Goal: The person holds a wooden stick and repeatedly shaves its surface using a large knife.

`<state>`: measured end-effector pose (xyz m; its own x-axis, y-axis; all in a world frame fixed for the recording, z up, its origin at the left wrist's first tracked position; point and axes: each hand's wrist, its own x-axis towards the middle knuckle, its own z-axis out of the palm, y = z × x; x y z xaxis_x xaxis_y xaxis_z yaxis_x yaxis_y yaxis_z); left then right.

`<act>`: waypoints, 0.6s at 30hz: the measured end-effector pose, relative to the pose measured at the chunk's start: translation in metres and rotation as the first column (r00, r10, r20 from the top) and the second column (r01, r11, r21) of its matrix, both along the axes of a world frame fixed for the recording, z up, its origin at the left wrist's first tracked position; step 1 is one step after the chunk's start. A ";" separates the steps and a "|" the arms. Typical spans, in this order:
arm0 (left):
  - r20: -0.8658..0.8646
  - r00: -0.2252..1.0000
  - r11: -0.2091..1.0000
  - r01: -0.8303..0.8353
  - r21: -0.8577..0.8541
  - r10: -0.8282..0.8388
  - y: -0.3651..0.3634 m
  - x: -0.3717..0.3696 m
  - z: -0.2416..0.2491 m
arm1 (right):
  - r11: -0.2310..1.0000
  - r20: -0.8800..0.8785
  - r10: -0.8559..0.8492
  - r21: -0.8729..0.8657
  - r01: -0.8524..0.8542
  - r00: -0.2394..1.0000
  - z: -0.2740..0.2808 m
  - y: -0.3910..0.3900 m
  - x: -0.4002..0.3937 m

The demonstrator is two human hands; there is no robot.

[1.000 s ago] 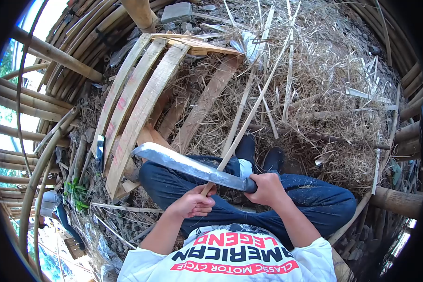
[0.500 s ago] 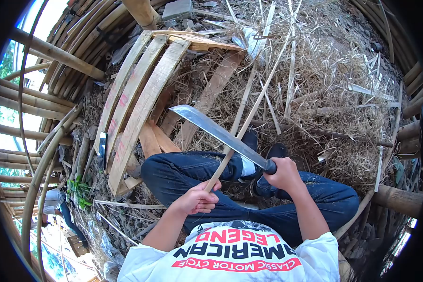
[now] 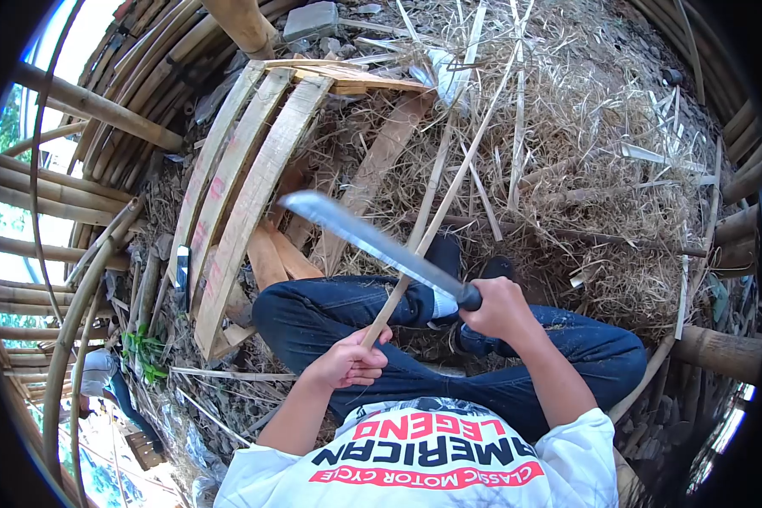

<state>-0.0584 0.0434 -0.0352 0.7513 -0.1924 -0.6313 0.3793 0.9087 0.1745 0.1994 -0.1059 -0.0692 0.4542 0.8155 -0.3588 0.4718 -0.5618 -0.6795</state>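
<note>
My right hand (image 3: 496, 306) is wrapped round the black handle of a machete (image 3: 368, 245), whose long blade points up and left and is slightly blurred. The blade crosses over a long, thin bamboo strip (image 3: 436, 218) near the middle of the view. Closed round the near end of that strip is my left hand (image 3: 353, 359), above my left thigh. From there the strip runs up and right, over the shavings on the ground. Both hands are above my crossed legs in dark jeans (image 3: 313, 317).
A slatted wooden pallet (image 3: 258, 182) leans to the left. Heaped bamboo shavings (image 3: 593, 182) cover the ground ahead, with loose strips among them. Bamboo poles (image 3: 97, 106) line the left side, and a thick pole (image 3: 720, 354) lies at right. Another person (image 3: 114, 385) is far left.
The machete and my right hand have shifted left and slightly toward me along the strip. My left hand has moved only slightly, still holding the strip.
</note>
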 end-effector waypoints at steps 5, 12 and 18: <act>-0.017 1.000 1.000 -0.015 -0.006 0.015 -0.003 -0.001 -0.003 | 0.996 -0.008 -0.067 -0.055 0.067 0.998 -0.015 0.010 0.023; -0.019 1.000 0.999 -0.012 -0.032 0.011 -0.001 0.001 -0.003 | 0.998 -0.032 -0.015 -0.062 0.013 0.999 -0.005 0.011 0.023; -0.003 1.000 1.000 -0.011 -0.014 0.011 -0.002 -0.002 -0.010 | 0.981 -0.022 -0.184 -0.073 0.182 0.983 -0.036 0.029 0.062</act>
